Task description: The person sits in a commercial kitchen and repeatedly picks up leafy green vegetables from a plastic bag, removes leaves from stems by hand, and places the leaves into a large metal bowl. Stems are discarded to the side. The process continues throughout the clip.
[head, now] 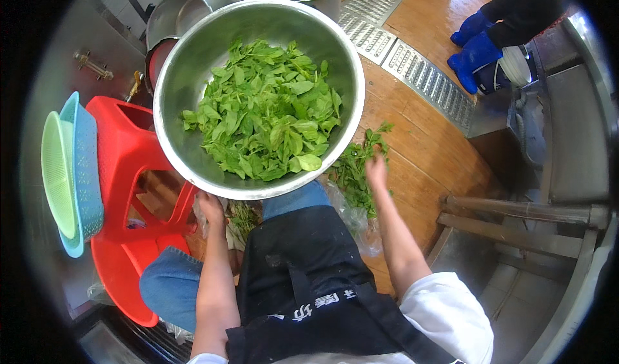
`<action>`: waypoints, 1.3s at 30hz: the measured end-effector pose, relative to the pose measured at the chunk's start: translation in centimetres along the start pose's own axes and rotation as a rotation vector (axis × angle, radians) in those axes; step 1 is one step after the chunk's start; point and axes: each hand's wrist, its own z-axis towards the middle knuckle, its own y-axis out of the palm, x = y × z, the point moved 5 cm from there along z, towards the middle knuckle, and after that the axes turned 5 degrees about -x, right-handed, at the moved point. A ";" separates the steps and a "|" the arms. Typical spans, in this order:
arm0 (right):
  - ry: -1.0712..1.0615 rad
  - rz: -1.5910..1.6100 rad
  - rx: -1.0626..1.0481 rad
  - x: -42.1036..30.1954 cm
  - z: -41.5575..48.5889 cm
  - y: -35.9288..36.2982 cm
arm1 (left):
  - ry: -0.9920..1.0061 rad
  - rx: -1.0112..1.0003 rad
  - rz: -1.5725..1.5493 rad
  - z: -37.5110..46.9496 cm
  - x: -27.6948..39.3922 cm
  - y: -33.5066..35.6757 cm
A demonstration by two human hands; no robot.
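A large round metal basin holds a heap of loose green leaves in front of me. My left hand is just below the basin's lower left rim, its fingers partly hidden there; whether it grips anything cannot be told. To the right of the basin, my right hand is at a pile of leafy green stems, its fingers among the greens; its hold is unclear. The pile lies with a clear plastic bag low by my right leg. Bare-looking stems lie between my left forearm and the apron.
A red plastic stool, a red basin and blue and green plastic baskets stand at left. Metal pots are behind. A metal drain grating crosses the floor. Someone in blue boots stands at upper right, near a metal-framed stand.
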 end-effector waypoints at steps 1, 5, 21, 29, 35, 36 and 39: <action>-0.133 -0.133 0.028 2.4 -1.2 2.1 | -0.047 -0.069 0.212 -1.1 -1.5 1.0; -0.011 -0.276 -0.048 8.4 -3.7 4.6 | -0.441 -0.250 0.325 -2.9 -4.2 0.0; -0.527 0.754 -0.210 -22.5 -12.8 -15.6 | 0.658 -0.562 -0.559 -5.7 41.4 -6.4; -0.938 0.280 -0.226 -33.4 -15.0 -13.2 | 0.537 -0.876 -0.992 -2.3 50.8 -7.2; -1.015 0.655 -0.201 -41.6 -12.5 -11.2 | 0.536 -0.772 -1.010 -1.5 49.7 -7.6; -1.078 0.680 -0.240 -42.5 -12.8 -10.5 | 0.531 -0.681 -1.071 -1.0 49.8 -8.0; -1.086 0.738 -0.395 -43.1 -13.8 -8.3 | 0.285 -0.585 -1.266 1.5 49.5 -8.4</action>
